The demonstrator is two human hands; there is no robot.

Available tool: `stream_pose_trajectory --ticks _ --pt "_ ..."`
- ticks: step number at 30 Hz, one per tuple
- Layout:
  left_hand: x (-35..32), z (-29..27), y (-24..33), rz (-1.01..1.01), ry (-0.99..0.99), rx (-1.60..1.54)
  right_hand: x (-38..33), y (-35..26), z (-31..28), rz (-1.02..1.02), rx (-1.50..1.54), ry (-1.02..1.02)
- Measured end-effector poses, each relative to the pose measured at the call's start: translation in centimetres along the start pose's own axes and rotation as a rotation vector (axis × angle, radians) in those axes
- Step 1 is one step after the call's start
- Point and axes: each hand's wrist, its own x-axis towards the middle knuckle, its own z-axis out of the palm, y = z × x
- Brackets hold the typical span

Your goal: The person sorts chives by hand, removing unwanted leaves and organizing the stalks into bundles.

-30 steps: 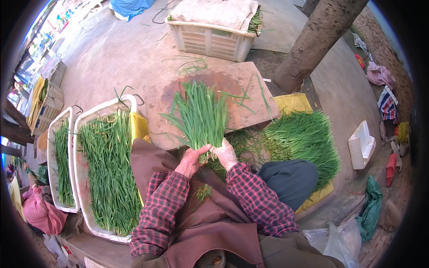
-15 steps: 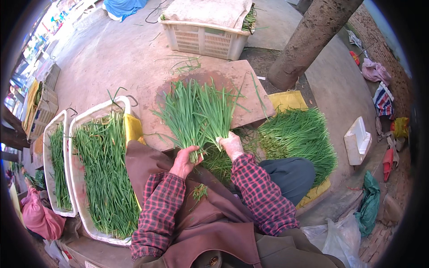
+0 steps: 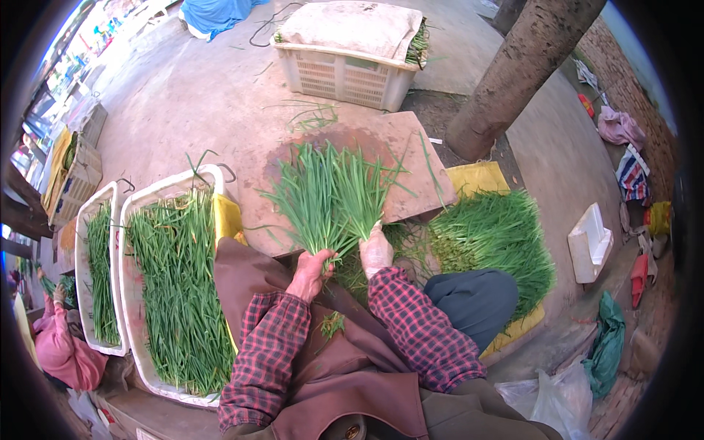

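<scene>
My left hand (image 3: 311, 273) grips the root end of a bunch of green chives (image 3: 306, 199) that fans out over a flat brown board (image 3: 411, 150). My right hand (image 3: 376, 251) holds a second bunch of chives (image 3: 361, 192) right beside it, the two bunches splayed apart at the tips. Both hands sit at the near edge of the board, above my brown apron (image 3: 242, 268). A few chive scraps lie on the apron between my checked sleeves.
A white tray (image 3: 130, 308) full of laid-out chives is at my left, with a second tray (image 3: 82, 242) beyond it. A loose heap of chives (image 3: 493, 236) lies on yellow sheeting at my right. A plastic crate (image 3: 345, 73) and a tree trunk (image 3: 524, 70) stand beyond the board. Another person (image 3: 59, 348) crouches at lower left.
One bunch held with both hands together has been parted into two. My left hand moved left and down with one part; my right hand stayed with the other.
</scene>
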Motion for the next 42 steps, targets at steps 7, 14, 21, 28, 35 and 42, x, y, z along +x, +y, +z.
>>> stream_pose_trajectory --ticks 7,14,21,28,35,42 --pt "-7.3 -0.2 3.8 0.073 -0.147 -0.142 8.2 4.9 -4.4 -0.061 0.046 0.13" --pt "-12.4 -0.1 5.0 0.288 -0.167 -0.061 6.3 -1.4 -9.4 -0.188 -0.498 0.201" --pt "-12.3 2.3 3.9 0.375 -0.145 0.116 -3.5 -2.4 -7.1 -0.08 1.475 -0.888" --pt "-11.7 1.2 -0.7 0.484 -0.214 0.421 -2.9 -6.2 -6.9 -0.286 1.49 -0.84" --pt "-8.2 -1.5 -2.9 0.681 -0.136 0.859 -4.5 -8.7 -8.4 -0.262 1.204 -0.606" --pt "-13.5 1.9 8.4 0.559 -0.414 0.467 -5.1 -10.8 -9.8 -0.34 1.172 -0.58"
